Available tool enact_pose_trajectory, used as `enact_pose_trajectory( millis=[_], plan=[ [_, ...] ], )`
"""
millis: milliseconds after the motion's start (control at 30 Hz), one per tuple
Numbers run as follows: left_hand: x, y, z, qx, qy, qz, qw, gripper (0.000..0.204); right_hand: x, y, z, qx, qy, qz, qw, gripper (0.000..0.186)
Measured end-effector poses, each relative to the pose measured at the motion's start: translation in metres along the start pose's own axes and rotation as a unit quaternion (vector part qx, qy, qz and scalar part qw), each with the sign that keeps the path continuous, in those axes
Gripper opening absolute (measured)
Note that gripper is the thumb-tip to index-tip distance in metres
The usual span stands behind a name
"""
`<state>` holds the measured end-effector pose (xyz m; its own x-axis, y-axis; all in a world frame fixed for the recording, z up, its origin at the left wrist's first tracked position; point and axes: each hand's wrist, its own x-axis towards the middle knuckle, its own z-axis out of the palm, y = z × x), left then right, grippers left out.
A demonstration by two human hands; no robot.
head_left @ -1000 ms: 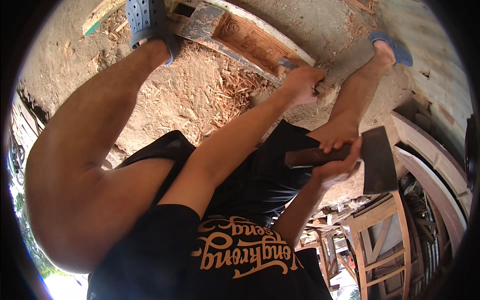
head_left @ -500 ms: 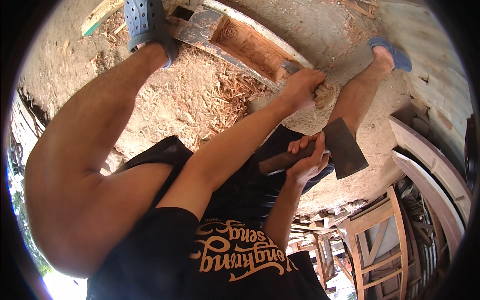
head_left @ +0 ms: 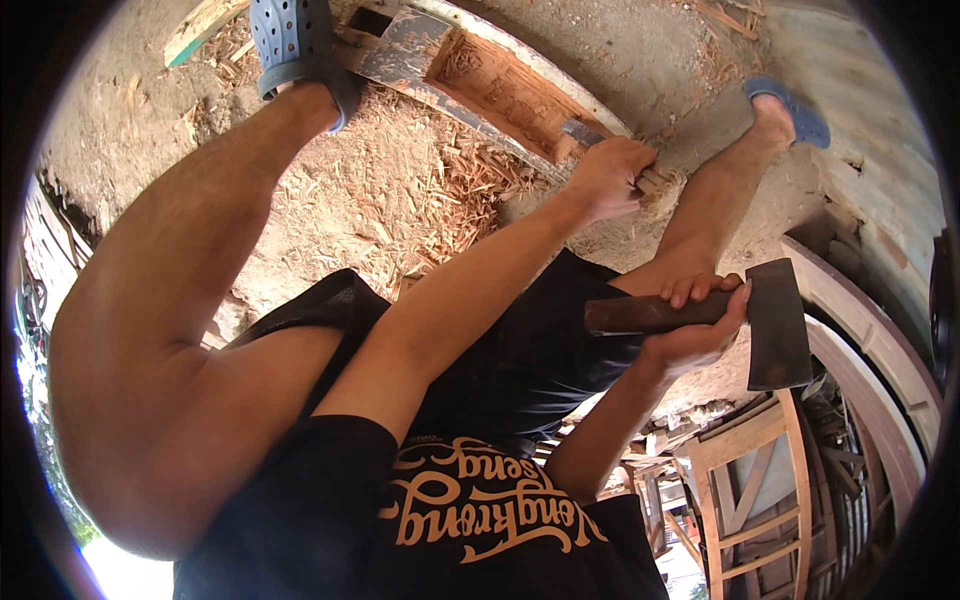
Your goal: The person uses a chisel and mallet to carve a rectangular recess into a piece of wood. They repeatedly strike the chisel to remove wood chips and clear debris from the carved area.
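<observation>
My left hand is closed round a chisel's wooden handle; the metal blade rests at the right end of a recess carved in a long, weathered wooden piece. My right hand grips a hatchet by its dark handle, over my right thigh, with the broad dark metal head out to the right of the fingers. Wood chips lie on the dirt below the carved piece.
My sandalled feet flank the carved piece. A green-edged board lies at upper left. A corrugated metal sheet stands at right, with curved boards below it. Wooden frames and scrap are heaped at lower right.
The hatchet in my right hand moved left and down toward my lap, then back right, now slightly farther right than a second ago. My left hand with the chisel has barely moved.
</observation>
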<state>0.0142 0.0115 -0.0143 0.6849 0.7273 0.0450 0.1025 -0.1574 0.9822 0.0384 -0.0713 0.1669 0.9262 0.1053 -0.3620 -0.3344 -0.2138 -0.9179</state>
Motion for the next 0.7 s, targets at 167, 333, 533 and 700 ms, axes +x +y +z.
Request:
enact_pose_trajectory(
  millis=[167,333,533,700],
  plan=[
    [-0.006,0.004,0.003,0.009,-0.023,0.012,1.000,0.019,0.019,0.036,-0.009,-0.105,-0.181,0.199,0.957,0.026],
    [-0.007,-0.003,0.003,0.041,-0.034,0.031,0.998,0.023,0.012,0.022,0.005,0.097,0.037,0.108,0.989,0.021],
    [-0.015,-0.012,0.011,0.066,-0.080,0.035,0.994,0.020,0.015,0.034,-0.014,-0.034,-0.046,0.180,0.982,0.031],
    [-0.011,-0.009,0.015,0.057,-0.049,0.044,0.996,0.020,0.014,0.045,-0.016,-0.003,-0.007,0.181,0.983,0.026]
  ],
)
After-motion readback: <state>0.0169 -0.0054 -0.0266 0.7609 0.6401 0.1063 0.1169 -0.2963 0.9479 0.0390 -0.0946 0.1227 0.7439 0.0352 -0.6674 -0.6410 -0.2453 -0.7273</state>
